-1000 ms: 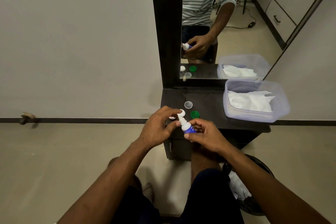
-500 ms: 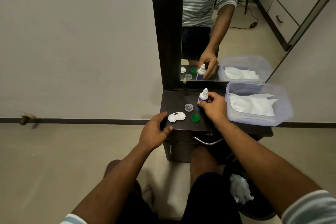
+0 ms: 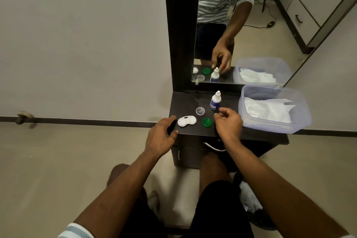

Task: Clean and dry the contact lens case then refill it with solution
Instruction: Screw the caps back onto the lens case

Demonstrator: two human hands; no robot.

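Lens case (image 3: 186, 121) lies uncapped between two empty hands
Left hand (image 3: 161, 137) relaxed; right hand (image 3: 228, 123) loosely curled, green cap (image 3: 207, 122) beside it; solution bottle (image 3: 215, 101) beyond, label unreadable.

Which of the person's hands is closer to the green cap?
The right hand: its fingertips hover just right of the green cap. The left hand rests at the table's left edge, beyond the white case.

No legible text anywhere, the blue label on the solution bottle (image 3: 215, 102) too blurred to read
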